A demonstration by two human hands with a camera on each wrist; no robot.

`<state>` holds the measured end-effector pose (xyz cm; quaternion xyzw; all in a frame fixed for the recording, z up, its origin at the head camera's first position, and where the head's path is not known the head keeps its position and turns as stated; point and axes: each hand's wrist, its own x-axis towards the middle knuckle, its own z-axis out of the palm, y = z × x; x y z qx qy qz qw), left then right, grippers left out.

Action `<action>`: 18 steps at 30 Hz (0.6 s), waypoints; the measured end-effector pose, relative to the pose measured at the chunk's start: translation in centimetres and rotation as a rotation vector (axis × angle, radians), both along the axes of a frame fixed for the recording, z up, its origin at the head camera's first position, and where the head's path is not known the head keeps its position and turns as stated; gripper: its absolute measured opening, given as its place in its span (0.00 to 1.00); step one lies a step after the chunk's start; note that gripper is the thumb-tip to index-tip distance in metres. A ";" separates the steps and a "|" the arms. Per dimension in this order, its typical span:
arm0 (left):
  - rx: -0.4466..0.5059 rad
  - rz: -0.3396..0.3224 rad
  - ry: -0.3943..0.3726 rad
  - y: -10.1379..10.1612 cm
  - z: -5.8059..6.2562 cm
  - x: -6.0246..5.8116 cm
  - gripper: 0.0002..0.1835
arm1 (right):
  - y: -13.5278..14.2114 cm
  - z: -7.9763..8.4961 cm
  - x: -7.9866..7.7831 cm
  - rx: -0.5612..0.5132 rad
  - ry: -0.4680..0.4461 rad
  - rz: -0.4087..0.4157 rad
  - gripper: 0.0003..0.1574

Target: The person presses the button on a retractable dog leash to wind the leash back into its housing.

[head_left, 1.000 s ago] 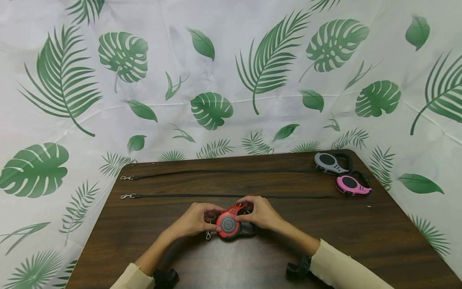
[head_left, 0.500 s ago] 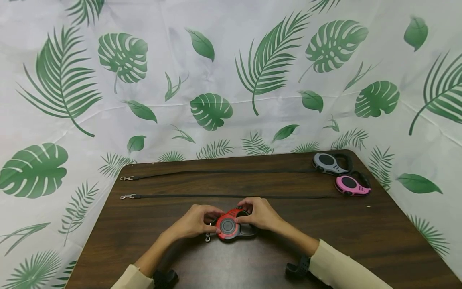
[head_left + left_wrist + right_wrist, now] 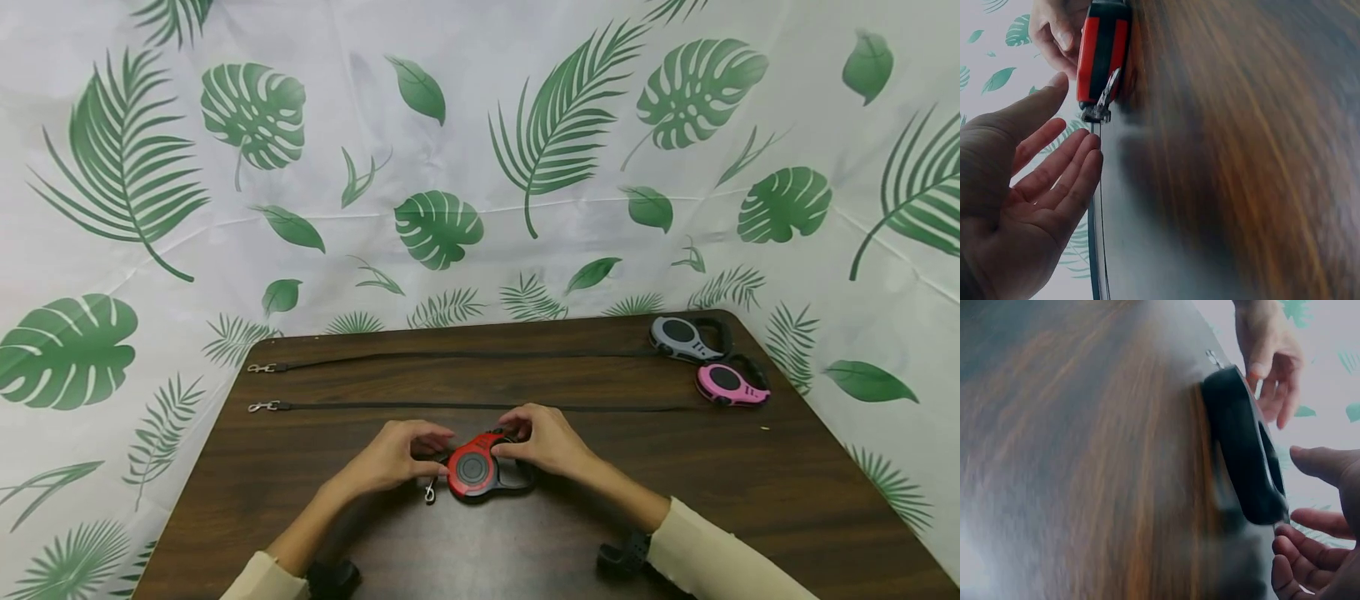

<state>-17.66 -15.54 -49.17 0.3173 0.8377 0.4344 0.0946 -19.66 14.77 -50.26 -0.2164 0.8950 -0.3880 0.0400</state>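
Observation:
A red and black retractable dog leash (image 3: 472,469) lies on the brown table, its black loop handle (image 3: 1235,437) to the right. From its left end hangs a small metal clip (image 3: 1107,97), which rests beside the case in the head view. My left hand (image 3: 390,454) is at that end, thumb and fingers spread apart and relaxed; the left wrist view shows a gap between thumb and case. Over the handle side is my right hand (image 3: 547,442), with thumb and fingers loosely bent on either side and no grip on the handle. Whether any fingertip touches it is unclear.
A grey leash (image 3: 678,337) and a pink leash (image 3: 727,382) lie at the table's back right. Their black straps (image 3: 450,356) stretch left in two lines, ending in metal clips (image 3: 262,407). Behind the table (image 3: 480,550) hangs a leaf-printed white cloth (image 3: 480,150).
My left hand has drawn slightly left, away from the red leash, and its fingers have come off the case. My right hand has loosened a little and barely moved. The leash lies nearly where it was.

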 end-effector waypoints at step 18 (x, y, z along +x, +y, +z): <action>0.021 0.136 0.238 -5.3 0.0 -0.6 0.26 | 5.5 0.6 -1.1 -0.034 0.062 0.018 0.32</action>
